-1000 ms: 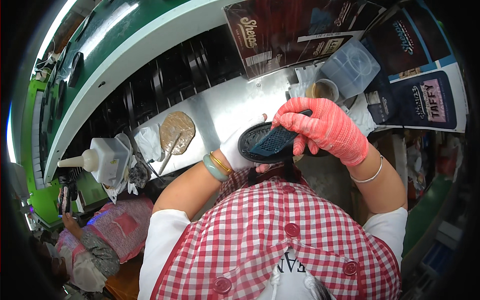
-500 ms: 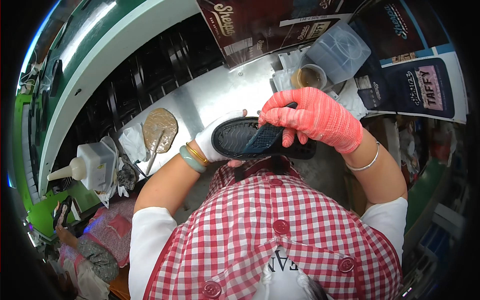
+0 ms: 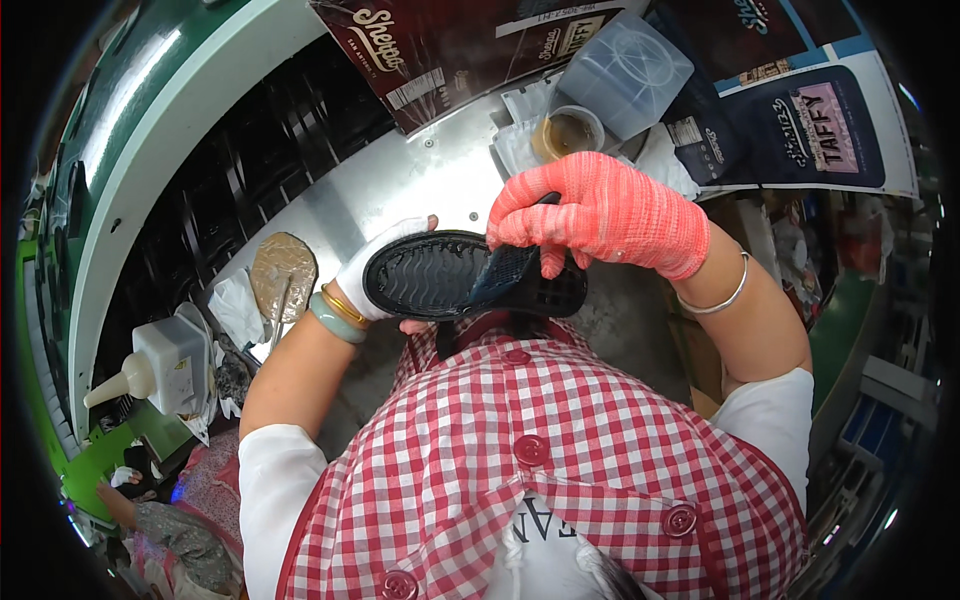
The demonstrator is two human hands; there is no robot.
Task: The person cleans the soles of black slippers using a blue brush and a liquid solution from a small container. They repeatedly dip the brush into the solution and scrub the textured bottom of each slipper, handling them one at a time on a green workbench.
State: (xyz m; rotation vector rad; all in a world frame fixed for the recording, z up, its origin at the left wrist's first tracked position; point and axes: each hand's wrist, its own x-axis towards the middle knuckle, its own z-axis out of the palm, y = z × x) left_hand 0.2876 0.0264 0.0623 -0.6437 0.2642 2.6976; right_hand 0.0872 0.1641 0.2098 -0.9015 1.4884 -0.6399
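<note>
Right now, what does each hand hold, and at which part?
The left hand holds a black shoe sole at its rounded end, tread up. The right hand, in a pink glove, holds a dark tool by its upper end, pressed onto the sole.

Red-and-white checked apron point(image 3: 560, 450) with red buttons point(image 3: 529, 449) over a white short-sleeved shirt point(image 3: 275, 470). Right hand point(image 3: 600, 215) wears a pinkish-red knit glove, left hand point(image 3: 375, 272) a white one. Left wrist has a pale green bangle point(image 3: 335, 320) plus a thin gold bangle point(image 3: 345, 305); right wrist has a slim silver bracelet point(image 3: 722, 298).
</note>
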